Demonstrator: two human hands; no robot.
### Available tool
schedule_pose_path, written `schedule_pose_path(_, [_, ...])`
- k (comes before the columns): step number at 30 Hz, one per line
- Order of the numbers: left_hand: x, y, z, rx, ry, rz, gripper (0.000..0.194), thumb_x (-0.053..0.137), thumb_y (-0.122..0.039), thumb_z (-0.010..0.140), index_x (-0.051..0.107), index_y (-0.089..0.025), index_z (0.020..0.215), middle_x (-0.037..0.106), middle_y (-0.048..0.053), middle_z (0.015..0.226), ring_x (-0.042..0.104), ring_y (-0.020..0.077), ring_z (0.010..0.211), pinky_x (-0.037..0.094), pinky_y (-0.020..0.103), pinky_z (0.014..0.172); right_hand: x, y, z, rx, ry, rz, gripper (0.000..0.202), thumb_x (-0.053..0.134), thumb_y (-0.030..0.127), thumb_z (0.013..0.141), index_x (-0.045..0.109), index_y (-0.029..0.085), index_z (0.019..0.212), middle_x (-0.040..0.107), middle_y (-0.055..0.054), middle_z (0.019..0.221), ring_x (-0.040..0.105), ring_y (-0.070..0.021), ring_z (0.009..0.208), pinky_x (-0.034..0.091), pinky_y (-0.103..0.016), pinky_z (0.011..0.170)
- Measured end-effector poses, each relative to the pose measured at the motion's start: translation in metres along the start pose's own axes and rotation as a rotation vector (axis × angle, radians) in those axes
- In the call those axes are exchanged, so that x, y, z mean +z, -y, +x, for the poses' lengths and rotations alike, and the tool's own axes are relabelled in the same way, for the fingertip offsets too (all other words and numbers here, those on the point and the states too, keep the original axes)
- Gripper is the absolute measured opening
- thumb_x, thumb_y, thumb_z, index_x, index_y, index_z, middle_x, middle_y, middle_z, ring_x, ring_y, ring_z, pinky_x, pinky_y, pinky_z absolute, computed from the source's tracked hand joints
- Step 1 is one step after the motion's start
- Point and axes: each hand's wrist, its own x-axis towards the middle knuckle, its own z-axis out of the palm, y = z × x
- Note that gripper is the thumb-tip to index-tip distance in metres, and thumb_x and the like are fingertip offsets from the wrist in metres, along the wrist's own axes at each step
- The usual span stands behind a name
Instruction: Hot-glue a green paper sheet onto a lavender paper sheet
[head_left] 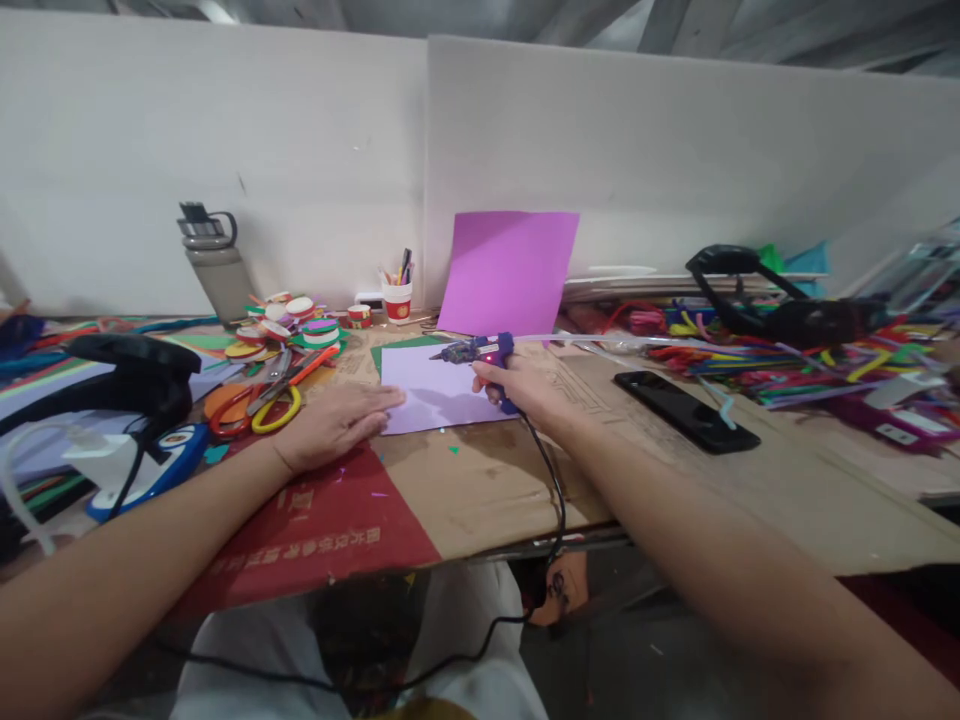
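Note:
My right hand (517,388) is wrapped round the handle of a blue hot glue gun (480,350). Its nozzle points left above a pale lilac sheet of paper (435,400), and a small red light glows on its body. A long clear glue stick (592,340) juts out from the back, while a black cord (559,480) hangs down over the table edge. Fingers stretched flat, my left hand (337,422) rests at the left edge of the lilac sheet. Under that sheet, a green sheet (382,362) peeks out at the upper left.
Scissors (277,405) and a blue power strip (176,465) lie at the left, near a grey bottle (221,275). A purple sheet (510,270) leans on the wall beside a pen cup (397,298). At right are a phone (686,410) and many coloured pipe cleaners (705,358).

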Motion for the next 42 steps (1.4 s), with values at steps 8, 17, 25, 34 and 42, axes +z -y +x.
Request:
schedule_pose_path(8, [0.000, 0.002, 0.007, -0.032, 0.427, 0.014, 0.059, 0.031, -0.050, 0.098, 0.023, -0.027, 0.151, 0.024, 0.001, 0.157, 0.021, 0.0184, 0.145, 0.014, 0.038, 0.119, -0.004, 0.005, 0.000, -0.006, -0.050, 0.026, 0.020, 0.056, 0.024, 0.087, 0.058, 0.015, 0.069, 0.057, 0.001, 0.054, 0.040, -0.0066, 0.042, 0.029, -0.021, 0.041])
schedule_pose_path(17, [0.000, 0.002, 0.006, -0.150, 0.395, 0.012, 0.065, 0.028, -0.053, 0.097, 0.019, -0.022, 0.152, 0.019, 0.003, 0.158, 0.016, 0.0199, 0.146, 0.011, 0.039, 0.120, -0.006, -0.005, 0.010, 0.007, -0.039, 0.074, 0.018, 0.057, 0.023, 0.087, 0.058, 0.015, 0.070, 0.063, -0.001, 0.059, 0.040, -0.0062, 0.041, 0.030, -0.020, 0.040])
schedule_pose_path(25, [-0.004, 0.002, 0.007, -0.247, 0.347, -0.080, 0.058, 0.022, -0.052, 0.098, 0.029, -0.025, 0.150, 0.026, 0.001, 0.157, 0.023, 0.0199, 0.144, 0.017, 0.041, 0.119, -0.001, -0.010, 0.013, 0.023, -0.023, 0.024, 0.022, 0.059, 0.023, 0.085, 0.062, 0.015, 0.065, 0.062, -0.001, 0.056, 0.040, -0.0066, 0.039, 0.033, -0.022, 0.041])
schedule_pose_path(34, [-0.013, 0.010, 0.028, -0.297, 0.347, -0.127, 0.060, 0.025, -0.057, 0.095, 0.053, -0.021, 0.135, 0.049, 0.004, 0.144, 0.044, 0.0219, 0.133, 0.029, 0.038, 0.115, -0.001, -0.012, 0.017, 0.027, -0.033, 0.112, 0.018, 0.057, 0.025, 0.085, 0.062, 0.014, 0.071, 0.065, -0.002, 0.062, 0.040, -0.0056, 0.039, 0.032, -0.020, 0.038])
schedule_pose_path(42, [0.016, 0.045, 0.068, -0.383, 0.276, 0.153, 0.069, 0.022, -0.054, 0.095, 0.042, -0.007, 0.142, 0.035, 0.019, 0.150, 0.032, 0.0282, 0.140, 0.023, 0.047, 0.116, -0.002, -0.013, 0.019, 0.039, -0.065, 0.164, 0.021, 0.057, 0.029, 0.084, 0.061, 0.015, 0.069, 0.065, -0.003, 0.062, 0.041, -0.0062, 0.041, 0.032, -0.020, 0.039])
